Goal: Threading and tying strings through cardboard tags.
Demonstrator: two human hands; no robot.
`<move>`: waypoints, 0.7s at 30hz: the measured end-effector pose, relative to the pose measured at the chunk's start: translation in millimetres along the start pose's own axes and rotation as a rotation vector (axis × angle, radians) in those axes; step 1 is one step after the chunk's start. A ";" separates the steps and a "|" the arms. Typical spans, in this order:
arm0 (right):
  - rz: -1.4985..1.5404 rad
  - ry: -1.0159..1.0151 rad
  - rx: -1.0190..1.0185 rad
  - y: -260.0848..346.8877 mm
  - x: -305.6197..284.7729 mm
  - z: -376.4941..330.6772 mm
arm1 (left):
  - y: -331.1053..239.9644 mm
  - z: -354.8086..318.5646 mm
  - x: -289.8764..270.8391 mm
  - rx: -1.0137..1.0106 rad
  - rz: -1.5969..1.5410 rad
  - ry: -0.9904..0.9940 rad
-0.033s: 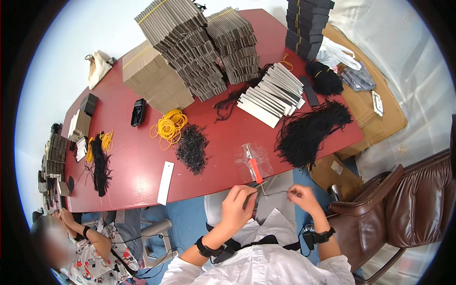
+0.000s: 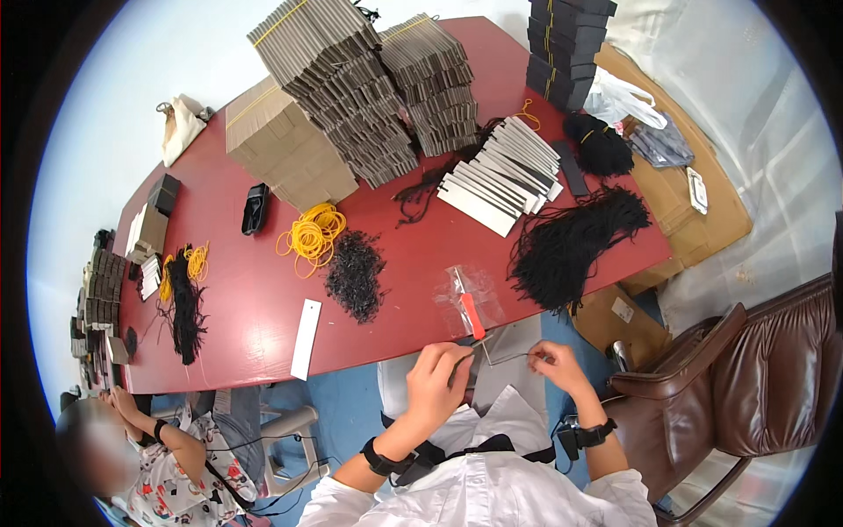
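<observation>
Two hands at the red desk's (image 2: 263, 307) near edge. Left hand (image 2: 436, 373) and right hand (image 2: 555, 362) each pinch one end of a thin dark cord (image 2: 502, 357) stretched taut between them, over a flat grey card (image 2: 512, 341). One crinkly clear bag (image 2: 471, 297) lies just beyond.

Bright, even daylight; sharp centre, fisheye-bent edges, black corners.
</observation>
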State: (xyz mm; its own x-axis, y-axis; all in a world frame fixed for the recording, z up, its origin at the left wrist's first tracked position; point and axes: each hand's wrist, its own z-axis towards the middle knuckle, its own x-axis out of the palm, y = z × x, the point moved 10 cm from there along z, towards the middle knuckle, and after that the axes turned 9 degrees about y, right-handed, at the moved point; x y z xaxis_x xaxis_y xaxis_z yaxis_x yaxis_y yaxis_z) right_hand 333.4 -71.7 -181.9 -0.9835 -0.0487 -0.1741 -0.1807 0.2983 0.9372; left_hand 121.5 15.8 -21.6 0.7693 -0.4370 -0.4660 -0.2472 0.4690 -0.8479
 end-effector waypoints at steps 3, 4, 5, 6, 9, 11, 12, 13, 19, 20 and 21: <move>0.140 0.051 0.058 -27.1 17.7 6.1 | -27.1 5.7 -11.1 0.113 0.286 -0.115; 0.215 0.078 0.065 -29.8 24.6 8.0 | -30.9 9.4 -13.2 0.108 0.296 -0.128; 0.214 0.082 0.062 -32.1 27.0 8.8 | -29.9 10.9 -12.4 0.108 0.298 -0.131; 0.217 0.098 0.051 -33.2 30.2 9.3 | -27.8 12.5 -8.4 0.117 0.306 -0.113; 0.213 0.119 0.053 -32.8 34.1 8.6 | -17.4 9.4 -3.3 0.134 0.275 -0.091; 0.209 0.121 0.067 -33.1 34.5 7.4 | -15.0 4.5 -3.1 0.143 0.237 -0.084; 0.228 0.120 0.071 -33.2 34.4 6.4 | -16.4 1.7 1.5 0.164 0.216 -0.036; 0.247 0.115 0.075 -33.8 34.1 4.8 | -18.3 -1.2 6.7 0.186 0.193 0.014; 0.264 0.127 0.052 -37.1 36.6 3.9 | -15.5 -12.1 18.2 0.148 0.160 0.091; 0.266 0.126 0.052 -37.3 36.6 4.4 | -15.3 -12.2 19.1 0.148 0.161 0.093; 0.248 0.142 0.058 -37.8 38.1 5.0 | -10.2 -11.5 18.3 0.100 0.117 0.078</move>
State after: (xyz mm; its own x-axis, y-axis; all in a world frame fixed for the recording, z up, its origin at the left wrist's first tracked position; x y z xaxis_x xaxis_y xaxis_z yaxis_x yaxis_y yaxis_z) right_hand 302.8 -80.0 -225.4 -0.9894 -0.0993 0.1061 0.0620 0.3714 0.9264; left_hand 131.3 -5.8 -24.4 0.6896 -0.4317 -0.5815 -0.2695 0.5923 -0.7593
